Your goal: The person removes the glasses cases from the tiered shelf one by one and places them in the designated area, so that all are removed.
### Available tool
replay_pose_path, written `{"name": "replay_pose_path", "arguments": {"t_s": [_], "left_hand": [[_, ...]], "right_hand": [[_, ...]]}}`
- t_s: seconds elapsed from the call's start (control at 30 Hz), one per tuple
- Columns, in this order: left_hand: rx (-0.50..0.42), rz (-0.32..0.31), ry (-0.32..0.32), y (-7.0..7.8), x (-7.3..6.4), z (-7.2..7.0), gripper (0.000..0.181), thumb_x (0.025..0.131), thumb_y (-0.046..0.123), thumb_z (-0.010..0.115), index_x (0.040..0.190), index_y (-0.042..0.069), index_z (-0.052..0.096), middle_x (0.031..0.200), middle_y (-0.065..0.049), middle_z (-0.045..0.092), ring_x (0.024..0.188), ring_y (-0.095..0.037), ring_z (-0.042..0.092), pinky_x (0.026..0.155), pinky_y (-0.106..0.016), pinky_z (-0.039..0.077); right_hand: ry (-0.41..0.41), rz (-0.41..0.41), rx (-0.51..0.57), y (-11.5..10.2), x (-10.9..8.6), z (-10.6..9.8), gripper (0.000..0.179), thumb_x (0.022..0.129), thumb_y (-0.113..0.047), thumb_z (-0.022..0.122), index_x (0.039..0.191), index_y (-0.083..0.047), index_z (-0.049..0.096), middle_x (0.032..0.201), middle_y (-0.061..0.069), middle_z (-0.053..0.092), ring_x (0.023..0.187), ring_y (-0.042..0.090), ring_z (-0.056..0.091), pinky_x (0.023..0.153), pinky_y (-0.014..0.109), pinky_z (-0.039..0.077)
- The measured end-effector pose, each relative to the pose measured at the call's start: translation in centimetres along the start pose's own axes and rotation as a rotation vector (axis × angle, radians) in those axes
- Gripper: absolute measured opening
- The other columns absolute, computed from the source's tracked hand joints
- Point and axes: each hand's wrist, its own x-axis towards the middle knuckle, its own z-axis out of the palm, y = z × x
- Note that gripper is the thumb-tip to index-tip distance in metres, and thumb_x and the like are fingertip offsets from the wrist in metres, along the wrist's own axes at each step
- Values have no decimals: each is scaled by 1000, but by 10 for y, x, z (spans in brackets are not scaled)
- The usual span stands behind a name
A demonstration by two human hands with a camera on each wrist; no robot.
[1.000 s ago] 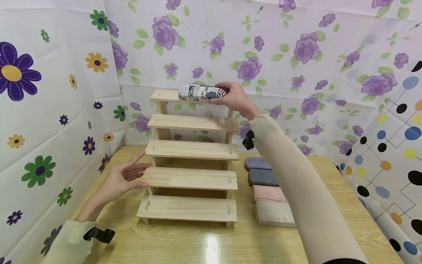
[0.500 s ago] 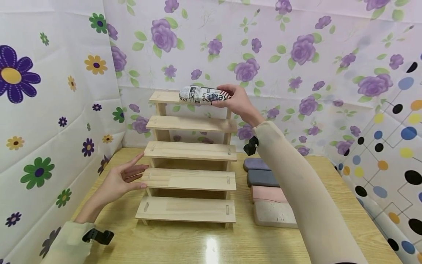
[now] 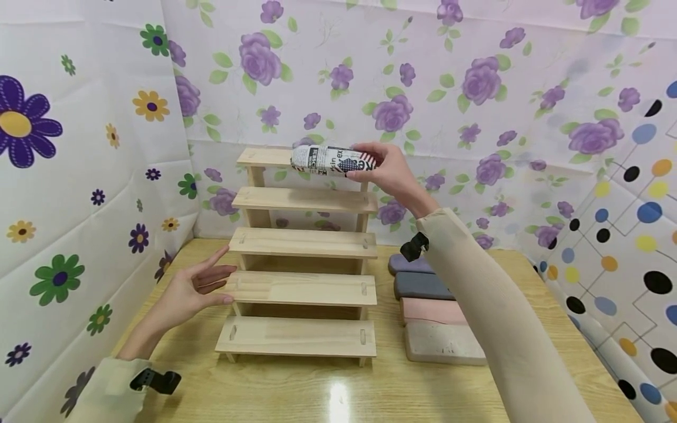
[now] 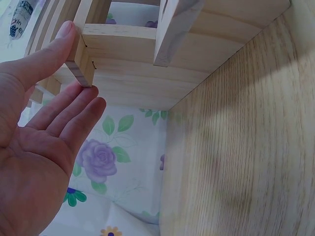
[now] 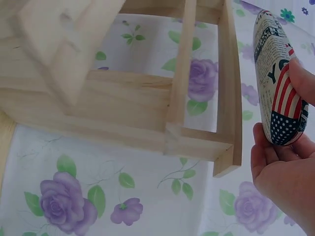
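Observation:
In the head view my right hand holds one end of a glasses case printed with newspaper text and a flag. The case lies sideways and overlaps the top board of a stepped wooden shelf rack. From the right wrist, a gap shows between the case and the rack's top board; thumb and fingers pinch the case's end. My left hand is at the rack's left side, fingers spread and fairly straight. In the left wrist view its thumb and fingertips touch the end of a board.
Right of the rack, a purple case, a dark grey case, a pink case and a whitish case lie in a column on the wooden table. Flowered cloth walls stand behind and beside the table.
My right hand and the glasses case have shifted slightly right and down, toward me, relative to the rack's top board. The left hand stays at the rack's side; the head view shifts slightly.

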Motion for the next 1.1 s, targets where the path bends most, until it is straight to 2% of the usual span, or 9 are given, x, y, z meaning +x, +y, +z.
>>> {"name": "replay_pose_path", "arguments": {"t_s": [0.23,0.4,0.47,0.63,0.8,0.9,1.1], "left_hand": [[1,5,12,0,-2,0,101,83,-9,85,167,13,33,140,-33,60,128,-11,62,101,-34,56],[21,-4,17,0,-3,0,100,84,-6,86,167,14,34,139,-31,61,126,-11,63,101,-31,56],[26,-8,18,0,-4,1,100,84,-5,86,167,14,34,139,-31,61,126,-13,63,101,-29,56],[30,-16,21,-1,-7,3,100,84,-4,86,167,14,34,139,-30,61,125,-12,64,101,-30,56],[35,-12,22,-3,-7,4,100,84,-4,87,167,14,33,139,-31,62,124,-10,64,101,-32,56],[37,-5,22,-3,-6,4,100,84,-4,86,167,14,33,139,-32,61,124,-10,64,101,-31,56],[38,5,17,-1,-1,3,100,84,-5,86,167,14,33,139,-32,60,124,-11,64,100,-27,56]], "right_hand": [[-19,11,4,6,-21,-8,66,86,3,85,147,-3,60,130,12,63,110,24,60,90,29,59],[-22,-20,7,10,-37,-16,64,86,4,85,145,-1,61,134,11,64,117,24,61,98,31,57],[-26,-38,7,13,-43,-19,63,86,4,85,144,-1,62,136,11,64,120,23,60,102,28,54],[-33,-41,32,24,-58,-25,61,85,5,85,142,-3,64,133,13,64,117,27,61,96,28,58],[-12,-9,-6,33,-75,-29,63,86,1,86,144,-4,63,134,11,64,119,23,60,91,24,56],[-6,6,-13,38,-85,-33,64,87,0,86,145,-4,62,135,13,63,117,26,60,85,26,58],[-19,11,-32,47,-103,-44,62,90,-5,86,147,-7,61,146,9,58,135,24,53,99,28,55]]}}
